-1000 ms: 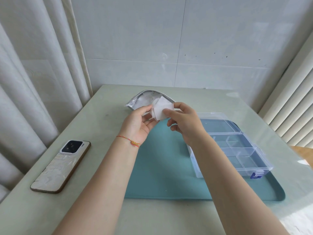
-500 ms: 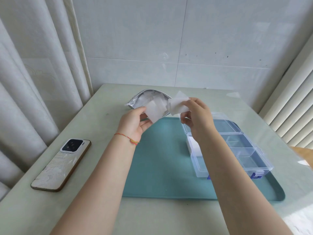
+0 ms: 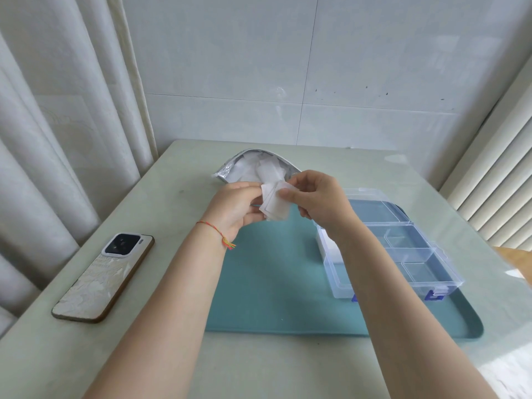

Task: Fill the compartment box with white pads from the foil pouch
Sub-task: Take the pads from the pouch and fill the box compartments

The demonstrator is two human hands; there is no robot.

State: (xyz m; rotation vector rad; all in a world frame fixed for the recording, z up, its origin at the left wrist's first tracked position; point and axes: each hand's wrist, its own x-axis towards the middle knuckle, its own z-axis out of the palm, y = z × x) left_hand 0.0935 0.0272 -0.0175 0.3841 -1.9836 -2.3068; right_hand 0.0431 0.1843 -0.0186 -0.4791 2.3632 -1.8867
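Raised above the teal mat (image 3: 273,283), the left hand (image 3: 233,208) and right hand (image 3: 319,200) both pinch thin white square pads (image 3: 275,207) near the worktop's far edge, fingers curled.

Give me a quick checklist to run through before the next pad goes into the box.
1. Pads in hand: ok. The left hand and right hand both pinch the white pads above the mat.
2. One pad separated: cannot tell. Edges overlap, so more than one seems to be held.
3. Box open: ok. The compartment box has its lid folded back.
4. Free compartments: ok. The right-hand compartments look bare; something white sits at the left end, partly behind the right arm.
5. Pouch supply: ok. The foil pouch lies open with white pads inside.
6. Phone clear of the work: ok, far left.
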